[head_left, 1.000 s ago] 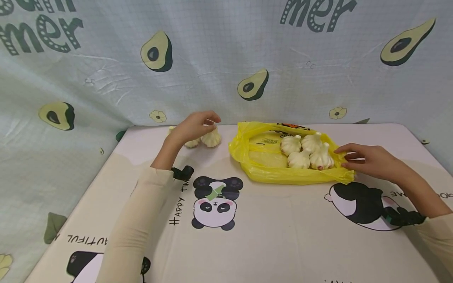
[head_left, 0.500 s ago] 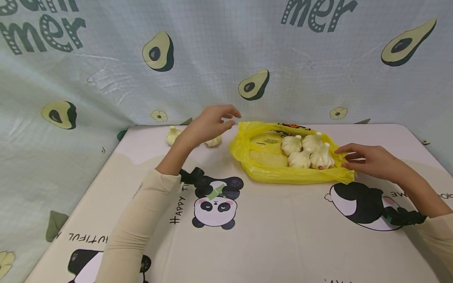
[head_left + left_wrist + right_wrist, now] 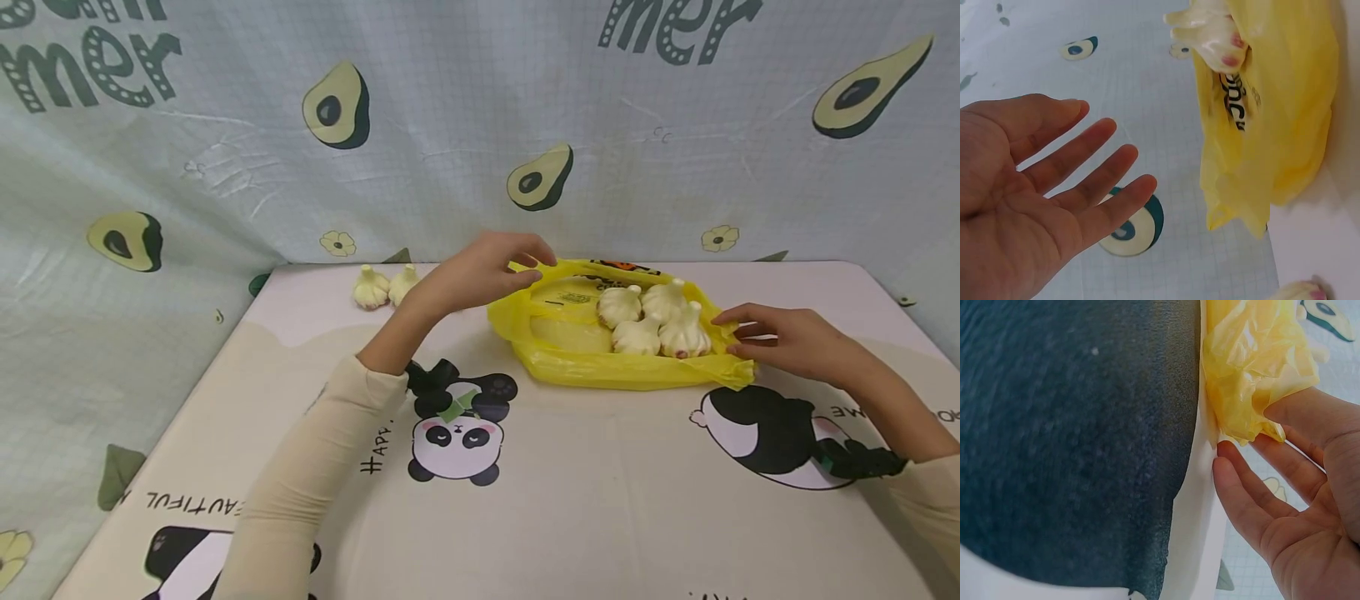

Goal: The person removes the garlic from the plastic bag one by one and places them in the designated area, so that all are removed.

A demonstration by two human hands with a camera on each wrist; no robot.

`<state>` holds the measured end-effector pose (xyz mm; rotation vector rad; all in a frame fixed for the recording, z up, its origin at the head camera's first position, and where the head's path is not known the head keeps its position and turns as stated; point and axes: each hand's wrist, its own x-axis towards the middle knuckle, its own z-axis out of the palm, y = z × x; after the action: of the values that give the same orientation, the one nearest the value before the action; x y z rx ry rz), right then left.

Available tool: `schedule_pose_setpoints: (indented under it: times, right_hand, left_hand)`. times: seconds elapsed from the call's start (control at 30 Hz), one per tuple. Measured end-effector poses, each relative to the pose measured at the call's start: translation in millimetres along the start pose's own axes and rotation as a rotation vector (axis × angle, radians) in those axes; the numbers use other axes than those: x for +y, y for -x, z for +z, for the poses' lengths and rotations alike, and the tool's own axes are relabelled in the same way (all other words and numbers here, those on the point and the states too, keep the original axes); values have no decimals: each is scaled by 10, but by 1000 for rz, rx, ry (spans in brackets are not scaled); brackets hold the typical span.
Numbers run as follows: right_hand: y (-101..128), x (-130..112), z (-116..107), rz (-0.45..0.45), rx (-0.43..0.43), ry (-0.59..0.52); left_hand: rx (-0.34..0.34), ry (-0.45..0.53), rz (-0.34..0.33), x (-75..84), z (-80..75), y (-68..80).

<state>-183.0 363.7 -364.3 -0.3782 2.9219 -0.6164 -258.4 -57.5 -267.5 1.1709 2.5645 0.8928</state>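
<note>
A yellow plastic bag [image 3: 600,371] lies on the table with its mouth spread wide. Several garlic bulbs [image 3: 636,337] are bunched in its right half. My left hand [image 3: 491,271] hovers over the bag's left end, fingers loosely bent and holding nothing; the left wrist view shows the palm [image 3: 1016,206] and spread fingers apart from the bag. At the other end my right hand [image 3: 787,340] pinches the bag's edge between thumb and fingers, as the right wrist view shows. Two more garlic bulbs [image 3: 371,287] stand at the back left, the second partly behind my left arm.
A printed cloth with a panda figure [image 3: 456,446] covers the table. Behind stands a pale curtain [image 3: 450,108] with avocado prints, close along the table's back edge. Another garlic bulb [image 3: 1302,291] shows at the bottom of the left wrist view.
My left hand has moved right, from above the loose garlic bulbs to the bag's left end, uncovering the bulbs at the back left. My right hand stays at the bag.
</note>
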Motion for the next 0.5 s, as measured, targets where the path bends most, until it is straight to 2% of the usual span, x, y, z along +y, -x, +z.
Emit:
schedule_pose_setpoints:
  times: [0.23,0.37,0.5]
  right_hand:
    - [2,7,6,10,-1,2]
    - [3,6,8,11,0,1]
    - [6,4,8,12,0,-2]
  left_hand:
    - [-138,37,70,58,142,-109]
    - [-220,116,108,109,224,-166]
    - [-272,194,143,171,297,-256]
